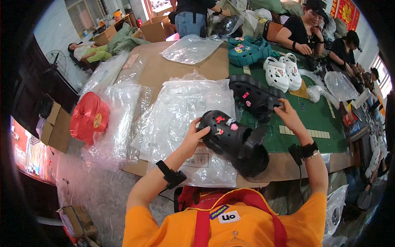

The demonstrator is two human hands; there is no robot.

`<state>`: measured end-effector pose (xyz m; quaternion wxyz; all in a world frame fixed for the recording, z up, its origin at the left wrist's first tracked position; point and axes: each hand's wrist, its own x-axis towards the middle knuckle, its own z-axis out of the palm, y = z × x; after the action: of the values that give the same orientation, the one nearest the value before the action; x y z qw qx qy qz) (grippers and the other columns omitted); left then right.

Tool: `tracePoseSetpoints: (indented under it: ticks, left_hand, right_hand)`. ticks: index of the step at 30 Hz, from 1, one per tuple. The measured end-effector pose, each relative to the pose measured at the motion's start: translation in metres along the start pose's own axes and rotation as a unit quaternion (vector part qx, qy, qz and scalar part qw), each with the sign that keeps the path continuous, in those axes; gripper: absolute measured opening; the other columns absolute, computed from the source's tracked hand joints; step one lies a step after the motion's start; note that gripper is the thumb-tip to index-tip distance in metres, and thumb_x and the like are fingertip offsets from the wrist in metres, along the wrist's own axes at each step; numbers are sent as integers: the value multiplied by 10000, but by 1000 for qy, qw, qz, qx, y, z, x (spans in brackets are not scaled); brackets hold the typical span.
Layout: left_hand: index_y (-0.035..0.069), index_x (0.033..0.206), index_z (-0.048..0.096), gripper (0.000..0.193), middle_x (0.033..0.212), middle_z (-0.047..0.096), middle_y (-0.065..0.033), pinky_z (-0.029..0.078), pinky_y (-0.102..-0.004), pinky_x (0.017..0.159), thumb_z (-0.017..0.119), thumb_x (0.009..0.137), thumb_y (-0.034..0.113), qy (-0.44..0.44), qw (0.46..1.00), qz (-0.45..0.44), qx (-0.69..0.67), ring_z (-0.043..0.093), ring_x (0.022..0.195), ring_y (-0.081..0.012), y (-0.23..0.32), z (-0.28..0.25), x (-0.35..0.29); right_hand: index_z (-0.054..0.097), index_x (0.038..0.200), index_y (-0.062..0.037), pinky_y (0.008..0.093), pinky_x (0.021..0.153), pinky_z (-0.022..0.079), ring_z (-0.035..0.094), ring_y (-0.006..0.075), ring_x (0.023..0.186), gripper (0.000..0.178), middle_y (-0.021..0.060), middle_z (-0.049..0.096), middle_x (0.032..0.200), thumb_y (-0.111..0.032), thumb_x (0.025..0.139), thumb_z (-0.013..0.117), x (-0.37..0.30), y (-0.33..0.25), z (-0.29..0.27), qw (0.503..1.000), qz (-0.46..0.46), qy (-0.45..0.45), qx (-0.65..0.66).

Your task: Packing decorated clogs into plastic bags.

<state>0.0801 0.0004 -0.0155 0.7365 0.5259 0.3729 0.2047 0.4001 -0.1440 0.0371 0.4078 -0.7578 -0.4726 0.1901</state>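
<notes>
My left hand [192, 136] grips a black clog [242, 150] near its toe, the thumb lying on the upper. Small red, pink and white charms dot this clog, and its heel end points toward me and to the right. A second black clog [252, 95] with red and pink charms is just beyond it. My right hand [289, 116] is closed on that one's heel end. Beneath and beside the nearer clog, clear plastic bags [173, 107] with printed panels lie stacked on the table.
A pair of white clogs [276, 75] and teal clogs [242, 55] stand farther back. Cream tiles [312, 133] lie on the green tabletop [288, 145]. At the left sits a red roll of plastic twine [84, 119] by more plastic bags [119, 107]. Several people [303, 31] are around the table.
</notes>
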Motion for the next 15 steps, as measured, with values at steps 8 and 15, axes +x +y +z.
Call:
tracePoseSetpoints:
  ticks: [8, 15]
  left_hand:
    - [81, 1362, 116, 916, 1152, 425, -186, 477, -421, 753, 716, 727, 358, 35, 999, -9, -29, 527, 992, -272, -1, 1, 1]
    - [45, 1347, 160, 887, 1091, 499, -181, 462, -376, 733, 713, 725, 353, 2, 999, 24, 30, 539, 953, -246, 16, 6, 14]
  right_hand:
    - [287, 1324, -45, 304, 845, 404, 543, 170, 952, 603, 109, 556, 1069, -123, 813, 598, 23, 0, 35, 942, 77, -10, 328]
    - [413, 1234, -95, 358, 799, 450, 514, 176, 992, 398, 55, 531, 1089, -134, 855, 527, -9, -44, 6, 811, 55, -27, 581]
